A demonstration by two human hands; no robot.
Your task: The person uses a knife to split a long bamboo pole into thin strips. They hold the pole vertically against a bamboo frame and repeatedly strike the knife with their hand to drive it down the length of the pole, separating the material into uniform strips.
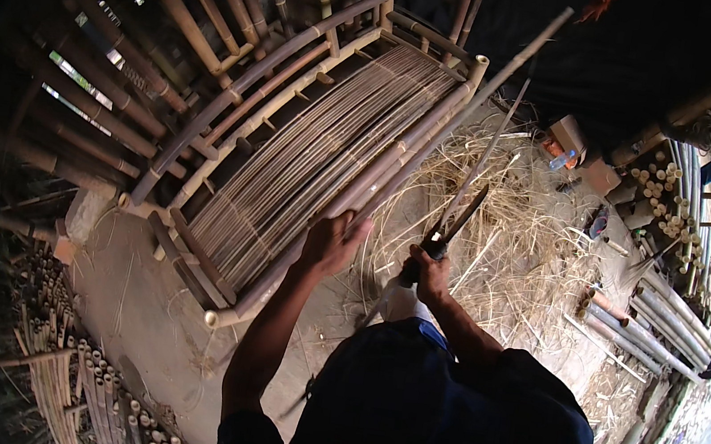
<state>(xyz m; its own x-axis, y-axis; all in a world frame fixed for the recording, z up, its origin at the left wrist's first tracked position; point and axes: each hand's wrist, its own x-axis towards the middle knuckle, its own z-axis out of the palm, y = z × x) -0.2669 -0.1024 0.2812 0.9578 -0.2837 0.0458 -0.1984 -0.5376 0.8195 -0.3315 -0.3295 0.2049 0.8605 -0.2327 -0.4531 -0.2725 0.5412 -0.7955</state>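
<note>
My left hand (333,242) is closed round the lower part of a long bamboo pole (521,57), beside the front rail of a bamboo bench (330,142). The pole slants away to the far right, past the bench's corner post. In my right hand (431,273) is a knife (467,212) with a dark, narrow blade and a black handle, its tip pointing away from me. A thin bamboo strip (499,133) runs close beside the blade; whether my right hand touches it I cannot tell. The bench has a slatted seat and a curved back rail.
Pale shavings (509,215) cover the floor right of the bench. Cut bamboo poles (661,321) lie at the right, with a stack of pole ends (660,190) behind. Upright bamboo pieces (105,387) stand at the lower left. A cardboard box (567,133) sits far right.
</note>
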